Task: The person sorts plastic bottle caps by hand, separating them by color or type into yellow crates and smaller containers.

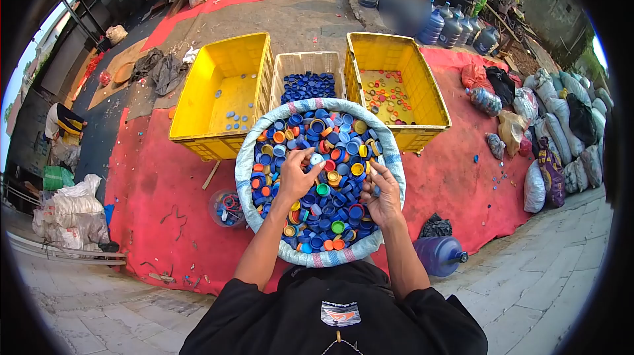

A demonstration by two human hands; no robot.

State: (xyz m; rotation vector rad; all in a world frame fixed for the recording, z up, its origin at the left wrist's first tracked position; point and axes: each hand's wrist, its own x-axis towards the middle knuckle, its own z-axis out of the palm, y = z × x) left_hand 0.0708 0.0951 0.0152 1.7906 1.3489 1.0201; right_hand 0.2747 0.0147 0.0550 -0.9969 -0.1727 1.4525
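A round sack (pixel 389 150) with a rolled, pale blue striped rim stands in front of me, full of bottle caps, mostly blue with some orange, red, yellow and green. Over the left-middle of the heap, my left hand (pixel 298 175) pinches a pale bottle cap (pixel 317 158) between thumb and forefinger. My right hand (pixel 385 198) is above the right side of the heap, its fingers curled. A blue-grey bottle cap (pixel 376 190) shows against those fingers. The palm sides of both hands are partly hidden.
Behind the sack stand a yellow crate (pixel 221 137) with a few pale caps, a whitish crate (pixel 308 61) of blue caps, and another yellow crate (pixel 422 129) with red and orange caps. A clear tub (pixel 226 208) sits left, a large water bottle (pixel 438 256) right.
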